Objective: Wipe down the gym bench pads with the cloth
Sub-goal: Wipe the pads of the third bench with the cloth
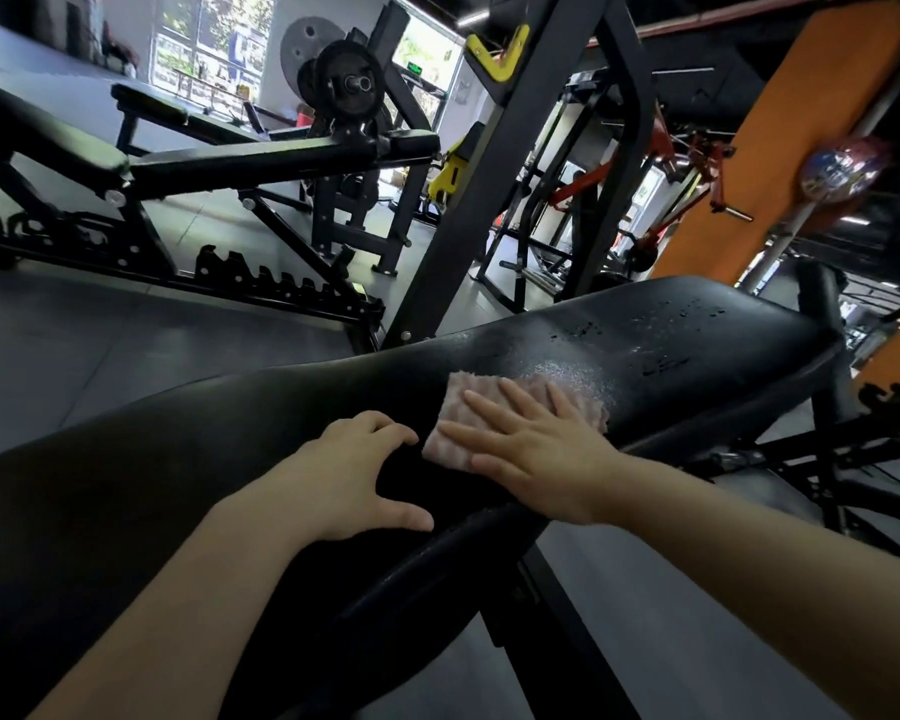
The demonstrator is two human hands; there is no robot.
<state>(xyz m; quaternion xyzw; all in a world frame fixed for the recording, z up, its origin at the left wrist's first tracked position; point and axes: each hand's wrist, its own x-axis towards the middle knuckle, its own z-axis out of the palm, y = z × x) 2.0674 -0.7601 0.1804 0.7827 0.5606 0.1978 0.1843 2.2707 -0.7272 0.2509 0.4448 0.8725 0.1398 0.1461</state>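
A long black gym bench pad (188, 449) runs from the lower left to the upper right. Its far part (697, 330) shines with droplets and a wet patch. A folded pink cloth (453, 407) lies flat on the pad at the middle. My right hand (531, 449) presses down on the cloth with straight, spread fingers. Just left of it, my left hand (354, 475) rests on the bare pad, its fingers arched and its thumb spread, holding nothing.
A second black adjustable bench (261, 158) stands behind on the left, on the grey floor (74, 345). A black rack upright (494, 163) rises just beyond the pad. Weight plates (349, 85) and an orange pillar (801, 122) stand farther back.
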